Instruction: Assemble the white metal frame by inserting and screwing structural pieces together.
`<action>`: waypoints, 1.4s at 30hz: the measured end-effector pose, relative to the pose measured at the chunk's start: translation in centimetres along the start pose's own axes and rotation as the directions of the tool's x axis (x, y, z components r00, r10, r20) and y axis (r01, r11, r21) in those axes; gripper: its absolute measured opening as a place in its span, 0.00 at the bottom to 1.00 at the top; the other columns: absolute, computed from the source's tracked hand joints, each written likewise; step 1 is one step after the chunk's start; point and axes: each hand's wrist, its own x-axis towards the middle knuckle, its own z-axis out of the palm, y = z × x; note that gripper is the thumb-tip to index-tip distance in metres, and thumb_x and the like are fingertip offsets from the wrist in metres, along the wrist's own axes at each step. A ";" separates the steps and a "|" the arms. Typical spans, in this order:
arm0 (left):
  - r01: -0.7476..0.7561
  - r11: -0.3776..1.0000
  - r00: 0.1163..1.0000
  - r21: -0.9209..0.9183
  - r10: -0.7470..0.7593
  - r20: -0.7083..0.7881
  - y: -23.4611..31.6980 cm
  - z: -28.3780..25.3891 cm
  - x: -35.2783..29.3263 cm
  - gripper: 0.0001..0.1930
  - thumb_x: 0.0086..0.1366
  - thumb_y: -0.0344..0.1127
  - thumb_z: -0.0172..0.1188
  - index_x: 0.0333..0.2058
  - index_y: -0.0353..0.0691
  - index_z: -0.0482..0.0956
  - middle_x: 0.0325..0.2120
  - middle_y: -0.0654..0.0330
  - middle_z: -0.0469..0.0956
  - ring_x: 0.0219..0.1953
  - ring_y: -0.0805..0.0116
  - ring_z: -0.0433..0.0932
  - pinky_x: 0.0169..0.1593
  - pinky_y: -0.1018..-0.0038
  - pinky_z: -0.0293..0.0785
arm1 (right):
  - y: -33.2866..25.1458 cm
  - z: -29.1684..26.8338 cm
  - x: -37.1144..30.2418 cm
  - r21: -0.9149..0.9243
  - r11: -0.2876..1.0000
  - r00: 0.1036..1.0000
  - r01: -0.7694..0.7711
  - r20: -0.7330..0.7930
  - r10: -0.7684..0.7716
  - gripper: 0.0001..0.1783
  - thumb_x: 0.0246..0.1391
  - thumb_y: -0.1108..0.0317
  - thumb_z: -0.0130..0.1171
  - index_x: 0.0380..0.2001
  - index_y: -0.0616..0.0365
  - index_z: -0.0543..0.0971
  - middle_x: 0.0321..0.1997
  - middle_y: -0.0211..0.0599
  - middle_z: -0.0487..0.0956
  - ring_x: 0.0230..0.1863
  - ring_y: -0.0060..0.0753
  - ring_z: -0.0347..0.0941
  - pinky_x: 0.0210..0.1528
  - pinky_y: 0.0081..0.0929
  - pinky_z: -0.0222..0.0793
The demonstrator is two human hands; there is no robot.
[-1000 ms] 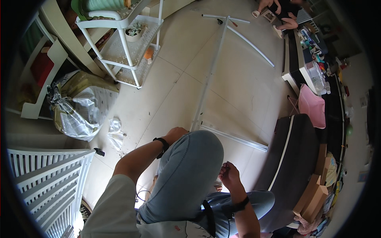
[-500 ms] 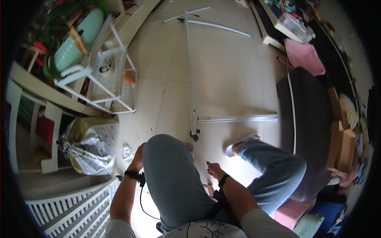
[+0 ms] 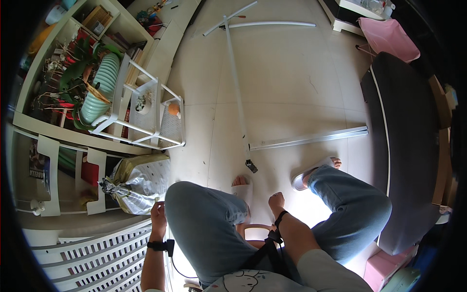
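Note:
My left hand (image 3: 158,218) is beside my left knee, next to a silver and gold plastic bag (image 3: 141,182). Its fingers look curled, and what they hold, if anything, is hidden. Between my knees my right hand (image 3: 277,200) is closed, its palm side out of sight, so any small thing inside does not show. Ahead on the floor lies a frame of white metal: a long pole (image 3: 236,87) with a black connector (image 3: 251,166) at its near end, a crosswise rail (image 3: 311,138), a slightly curved far pole (image 3: 272,23) and a short slanted pole (image 3: 238,13). Neither hand touches these.
On the left stand a white shelf cart (image 3: 158,131) with a green ribbed pot (image 3: 100,87) and a slatted white panel (image 3: 92,255). A dark padded bench (image 3: 408,155) runs along the right, with a pink folding basin (image 3: 389,38) beyond it. My slippered feet flank the connector.
The view has shifted, showing more of the left shelves. My right hand is raised a little forward, its fingers now folded. My left hand's fingers point more upward beside the bag.

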 end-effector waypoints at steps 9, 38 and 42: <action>-0.531 0.607 0.846 0.592 0.344 0.407 -0.1 15.3 27.5 0.13 0.67 0.40 0.56 0.38 0.32 0.76 0.35 0.46 0.80 0.41 0.45 0.78 0.45 0.59 0.75 | 3.2 -0.9 4.7 0.852 0.469 0.971 -0.234 0.180 0.157 0.08 0.61 0.65 0.46 0.32 0.49 0.76 0.22 0.33 0.72 0.19 0.33 0.68 0.23 0.35 0.68; -0.661 0.636 0.750 0.398 0.575 0.328 18.2 25.8 23.7 0.12 0.68 0.44 0.57 0.34 0.41 0.74 0.25 0.50 0.80 0.28 0.48 0.80 0.33 0.57 0.75 | -2.1 -10.9 -4.0 -0.466 0.694 0.775 0.549 0.594 -0.216 0.22 0.56 0.54 0.51 0.40 0.63 0.81 0.43 0.53 0.82 0.46 0.57 0.79 0.51 0.47 0.73; -0.792 0.600 0.547 0.113 0.616 0.566 28.6 22.0 13.4 0.07 0.68 0.37 0.59 0.37 0.40 0.76 0.25 0.53 0.79 0.26 0.54 0.79 0.31 0.64 0.73 | -11.1 -15.9 -4.0 0.484 0.862 0.742 -0.151 0.632 -0.225 0.18 0.69 0.53 0.45 0.32 0.54 0.74 0.18 0.28 0.69 0.19 0.24 0.64 0.28 0.28 0.67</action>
